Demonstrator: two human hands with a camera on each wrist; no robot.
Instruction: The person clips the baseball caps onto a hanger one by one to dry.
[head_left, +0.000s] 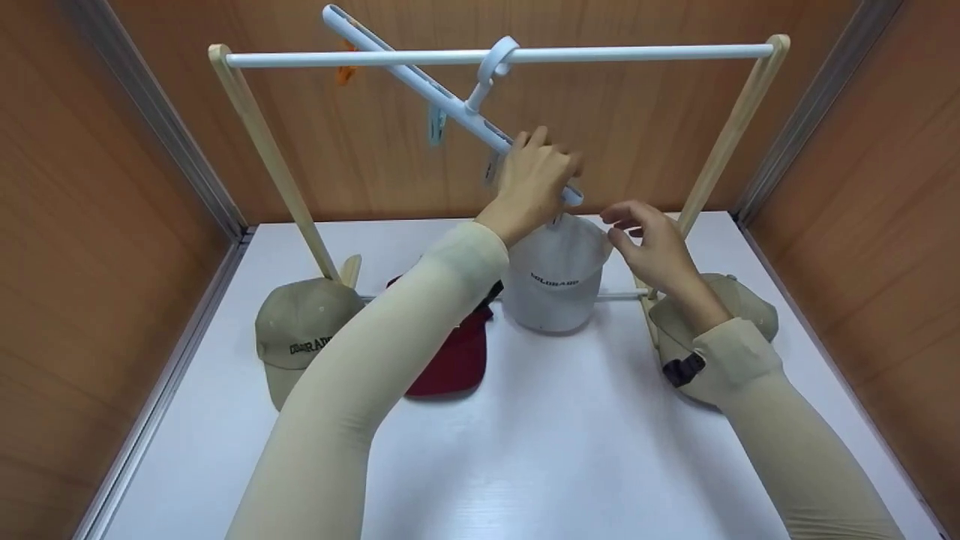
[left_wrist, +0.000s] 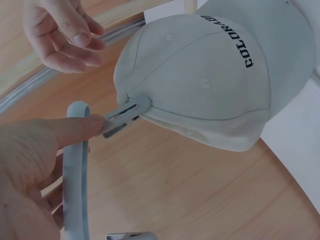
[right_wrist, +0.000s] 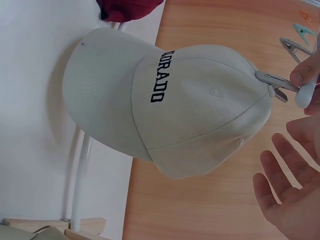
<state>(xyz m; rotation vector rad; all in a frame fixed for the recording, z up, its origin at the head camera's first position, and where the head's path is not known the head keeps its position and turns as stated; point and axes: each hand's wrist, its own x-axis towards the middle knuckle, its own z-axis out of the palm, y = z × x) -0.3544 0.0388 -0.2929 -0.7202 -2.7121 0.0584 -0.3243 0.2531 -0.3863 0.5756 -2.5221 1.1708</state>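
A pale cap (head_left: 559, 274) with dark COLORADO lettering hangs by its crown from a grey clip (left_wrist: 122, 116) at the low end of a light-blue clip hanger (head_left: 431, 90). My left hand (head_left: 534, 184) grips that end of the hanger, its thumb against the clip and its fingers behind the bar. To the right of the cap, my right hand (head_left: 652, 244) is held up with loosely bent fingers and nothing in them. In the right wrist view, the right hand (right_wrist: 290, 185) is spread just below the clip, apart from the cap (right_wrist: 200, 100).
The tilted hanger hooks over the white rail (head_left: 637, 52) of a wooden stand (head_left: 731, 142). An orange clip (head_left: 346, 73) and a teal clip (head_left: 436, 124) hang from it. On the white table (head_left: 525, 450) lie a khaki cap (head_left: 304, 315), a red cap (head_left: 454, 360) and another khaki cap (head_left: 739, 300).
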